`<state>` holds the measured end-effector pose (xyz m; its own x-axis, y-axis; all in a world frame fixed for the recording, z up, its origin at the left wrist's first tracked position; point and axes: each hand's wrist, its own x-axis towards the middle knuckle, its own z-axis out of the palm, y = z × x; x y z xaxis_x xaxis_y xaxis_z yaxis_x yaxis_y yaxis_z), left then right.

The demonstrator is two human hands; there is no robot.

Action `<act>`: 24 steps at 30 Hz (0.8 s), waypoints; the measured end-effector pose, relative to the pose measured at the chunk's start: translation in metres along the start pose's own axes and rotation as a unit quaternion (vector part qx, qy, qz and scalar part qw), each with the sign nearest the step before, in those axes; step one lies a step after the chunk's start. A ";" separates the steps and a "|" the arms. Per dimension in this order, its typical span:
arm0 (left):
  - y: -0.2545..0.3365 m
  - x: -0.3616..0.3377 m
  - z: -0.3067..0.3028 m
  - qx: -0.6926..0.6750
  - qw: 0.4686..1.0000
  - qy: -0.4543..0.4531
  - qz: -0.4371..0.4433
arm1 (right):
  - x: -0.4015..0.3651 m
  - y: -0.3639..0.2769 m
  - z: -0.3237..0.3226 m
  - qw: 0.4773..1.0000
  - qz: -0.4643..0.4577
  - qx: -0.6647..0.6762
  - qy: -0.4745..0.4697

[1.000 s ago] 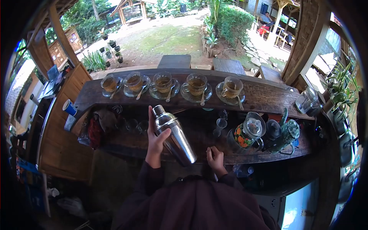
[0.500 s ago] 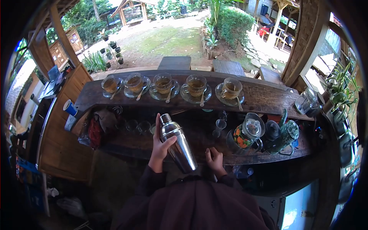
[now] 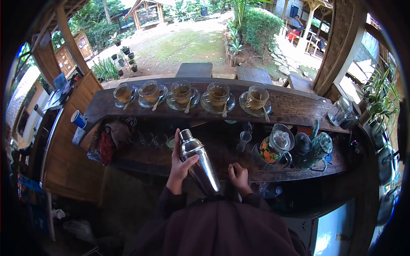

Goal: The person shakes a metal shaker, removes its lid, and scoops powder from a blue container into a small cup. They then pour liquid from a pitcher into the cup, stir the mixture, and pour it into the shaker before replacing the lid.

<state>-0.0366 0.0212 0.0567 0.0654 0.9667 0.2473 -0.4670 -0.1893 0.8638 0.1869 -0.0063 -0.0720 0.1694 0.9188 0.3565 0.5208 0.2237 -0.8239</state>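
Observation:
My left hand point(image 3: 178, 168) is wrapped round a shiny metal cocktail shaker point(image 3: 200, 166), its capped top tilted away from me and to the left. At the front edge of the lower wooden counter point(image 3: 213, 161) is my right hand point(image 3: 239, 177), curled into a loose fist with nothing visible in it. A small waisted glass point(image 3: 244, 141) stands beyond that hand. On the raised shelf, several glass cups of amber drink stand in a row on glass saucers with spoons, among them a middle cup point(image 3: 181, 93) and the rightmost cup point(image 3: 257, 98).
Right on the lower counter are a flowered glass pitcher point(image 3: 270, 153) and a speckled green enamel pot point(image 3: 320, 147). A clear glass jar point(image 3: 340, 112) stands at the shelf's right end, a blue paper cup point(image 3: 78, 119) at its left. Upturned-looking glasses point(image 3: 160, 140) sit under the shelf.
The shaker and my left hand have dropped very slightly. My right hand has hardly moved and stays curled.

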 end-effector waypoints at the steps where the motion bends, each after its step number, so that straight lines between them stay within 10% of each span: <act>1: -0.004 -0.002 0.001 0.001 1.000 0.001 -0.001 | 0.000 0.000 0.000 1.000 -0.004 0.003 0.008; 15: 0.025 0.003 -0.014 0.077 0.993 0.050 0.069 | 0.000 -0.003 -0.001 1.000 -0.001 0.005 -0.006; 24: -0.017 -0.009 0.020 0.032 0.998 -0.029 -0.039 | 0.000 -0.006 -0.002 1.000 -0.003 0.017 0.000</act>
<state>-0.0121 0.0121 0.0485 0.1518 0.9675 0.2023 -0.4022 -0.1264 0.9068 0.1854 -0.0084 -0.0660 0.1661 0.9174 0.3618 0.4932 0.2404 -0.8360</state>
